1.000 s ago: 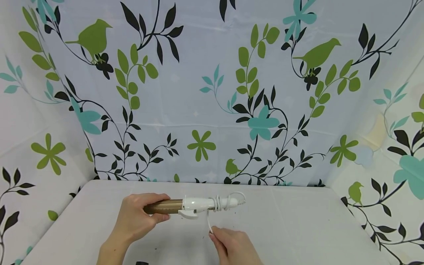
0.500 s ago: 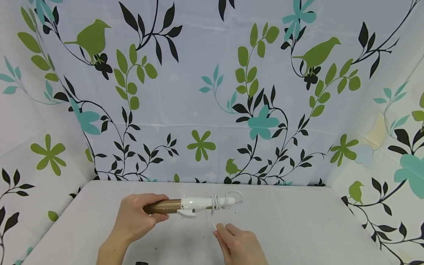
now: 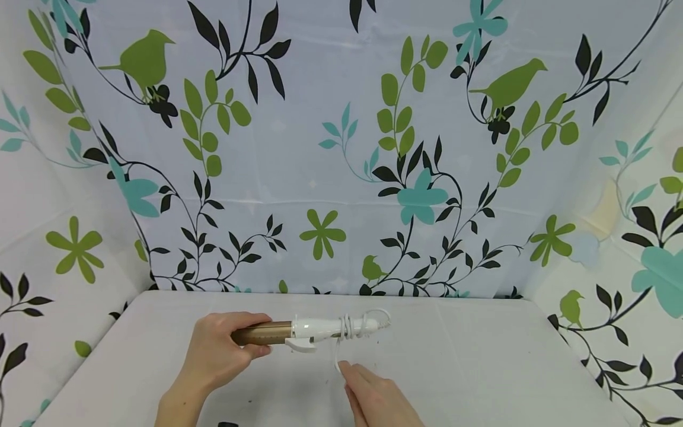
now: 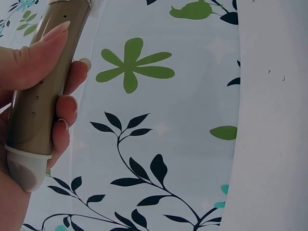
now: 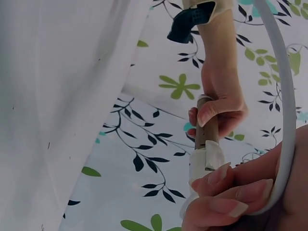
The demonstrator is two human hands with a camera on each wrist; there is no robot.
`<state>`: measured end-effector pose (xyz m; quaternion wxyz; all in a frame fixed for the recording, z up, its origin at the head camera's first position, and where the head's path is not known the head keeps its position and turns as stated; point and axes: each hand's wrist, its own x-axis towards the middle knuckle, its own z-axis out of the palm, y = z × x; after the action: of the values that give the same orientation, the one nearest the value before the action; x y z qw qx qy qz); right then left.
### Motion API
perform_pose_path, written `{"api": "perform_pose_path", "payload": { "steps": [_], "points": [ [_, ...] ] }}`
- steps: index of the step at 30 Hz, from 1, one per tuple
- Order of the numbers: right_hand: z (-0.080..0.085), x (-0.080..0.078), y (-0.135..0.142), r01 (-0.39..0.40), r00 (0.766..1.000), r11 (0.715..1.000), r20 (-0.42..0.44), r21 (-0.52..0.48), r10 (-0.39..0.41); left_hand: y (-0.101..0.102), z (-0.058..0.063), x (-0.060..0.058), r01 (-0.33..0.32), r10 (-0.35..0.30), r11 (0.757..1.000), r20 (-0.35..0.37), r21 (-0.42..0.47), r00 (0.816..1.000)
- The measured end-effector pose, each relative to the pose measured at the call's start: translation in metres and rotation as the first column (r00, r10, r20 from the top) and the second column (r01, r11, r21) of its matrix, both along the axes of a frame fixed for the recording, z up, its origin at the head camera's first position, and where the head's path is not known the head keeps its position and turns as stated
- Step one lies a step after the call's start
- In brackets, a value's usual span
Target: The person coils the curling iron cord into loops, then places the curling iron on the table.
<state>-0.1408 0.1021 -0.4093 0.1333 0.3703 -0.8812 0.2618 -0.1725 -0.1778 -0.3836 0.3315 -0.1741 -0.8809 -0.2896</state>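
Observation:
A curling iron with a gold barrel [image 3: 262, 333] and a white handle [image 3: 317, 327] is held level over the table in the head view. My left hand [image 3: 216, 350] grips the barrel, thumb below and fingers above. In the left wrist view the thumb lies along the gold barrel [image 4: 41, 82], above its white tip [image 4: 28, 168]. White cord [image 3: 349, 326] is wound in several turns about the handle's right part. Below it, my right hand [image 3: 376, 391] pinches a hanging length of cord. The right wrist view shows the cord [image 5: 284, 72] arching past the right fingers [image 5: 216, 207].
A white table [image 3: 480, 356] lies beneath both hands. Patterned cloth [image 3: 299, 148] with birds and leaves rises behind it and at both sides. A small black object [image 3: 227, 424] shows at the bottom edge of the head view.
My right hand shifted a little right with the cord, then came back left. The left hand and curling iron have barely moved, and the coils stay round the handle.

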Motion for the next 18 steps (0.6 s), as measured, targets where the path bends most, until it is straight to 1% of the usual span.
{"api": "perform_pose_path", "payload": {
  "steps": [3,6,8,9,12,14,16,18],
  "points": [
    [-0.0031,-0.0012,-0.0007,-0.021,0.997,1.0,-0.079,-0.016,0.02,-0.0002,-0.0007,-0.0008,0.001,-0.001,1.0,-0.011,-0.007,1.0],
    [-0.0059,-0.0032,-0.0009,-0.04,0.984,0.998,-0.174,-0.041,0.033,0.0,-0.0013,-0.0021,0.006,-0.006,1.0,-0.019,-0.017,1.0],
    [-0.0071,-0.0041,-0.0008,-0.055,0.978,0.996,-0.204,-0.066,0.04,0.0007,-0.0015,-0.0025,0.013,-0.014,1.0,-0.019,-0.021,1.0],
    [-0.0072,-0.0042,-0.0008,-0.06,0.978,0.995,-0.203,-0.077,0.043,0.0011,-0.0016,-0.0027,0.017,-0.017,1.0,-0.018,-0.02,1.0],
    [-0.0061,-0.0043,-0.0011,-0.074,0.987,0.992,-0.146,-0.099,0.059,0.0027,-0.0017,-0.0027,0.029,-0.03,0.999,-0.012,-0.017,0.999],
    [-0.0047,-0.004,-0.001,-0.072,0.991,0.992,-0.123,-0.105,0.059,0.0035,-0.002,-0.0027,0.035,-0.035,0.999,-0.006,-0.015,0.999],
    [-0.0031,-0.0037,-0.0007,-0.071,0.992,0.992,-0.112,-0.103,0.059,0.0038,-0.0028,-0.0027,0.034,-0.034,0.999,-0.002,-0.016,0.999],
    [-0.0013,-0.0031,0.0002,-0.073,0.99,0.991,-0.127,-0.11,0.058,0.0038,-0.0036,-0.0026,0.031,-0.031,0.999,0.002,-0.016,1.0]
  ]
}}
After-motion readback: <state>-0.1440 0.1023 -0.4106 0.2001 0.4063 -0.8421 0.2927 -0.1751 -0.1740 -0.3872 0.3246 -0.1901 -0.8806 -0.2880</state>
